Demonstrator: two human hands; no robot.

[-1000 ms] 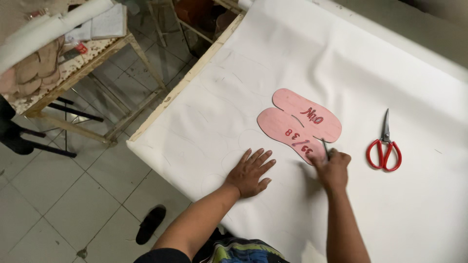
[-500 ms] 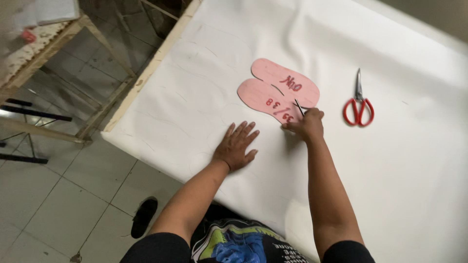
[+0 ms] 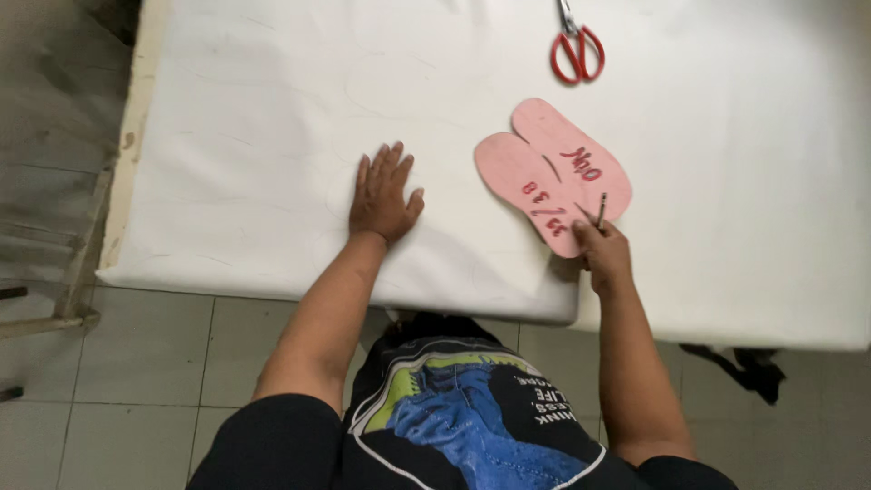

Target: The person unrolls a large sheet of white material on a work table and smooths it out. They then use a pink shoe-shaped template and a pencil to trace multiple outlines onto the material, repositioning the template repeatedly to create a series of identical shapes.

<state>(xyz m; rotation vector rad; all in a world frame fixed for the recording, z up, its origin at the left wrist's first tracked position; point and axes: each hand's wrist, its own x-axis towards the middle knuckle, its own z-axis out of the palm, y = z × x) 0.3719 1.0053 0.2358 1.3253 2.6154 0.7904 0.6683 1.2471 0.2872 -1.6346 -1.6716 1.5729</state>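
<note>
A: Where are the hands now?

B: The left hand (image 3: 383,195) lies flat on the white sheet (image 3: 254,109), fingers spread wide and holding nothing. It sits to the left of the pink sole patterns (image 3: 553,174), with a clear gap of sheet between them. The right hand (image 3: 601,254) is curled shut around a thin pencil (image 3: 601,210), whose tip rests at the near end of the patterns.

A: Has anything changed in the last second?

B: Mostly the view. A second ago the table was seen at a slant, with the floor and a wooden rack to the left; now the camera looks nearly straight down over the near edge of the sheet. The patterns lie overlapped as before, and the pencil stays at the same end. The left hand was pressing the sheet just left of the patterns then too, though it now lies a bit farther from them.

A: And the scissors?

B: The red-handled scissors (image 3: 575,50) lie untouched, beyond the patterns toward the far side of the table, blades closed as far as I can tell.

A: What does that mean for the work?

B: I judge that the pencil work at the patterns' near end goes on, with the person leaning in closer. Faint outlines show on the sheet left of the patterns.
</note>
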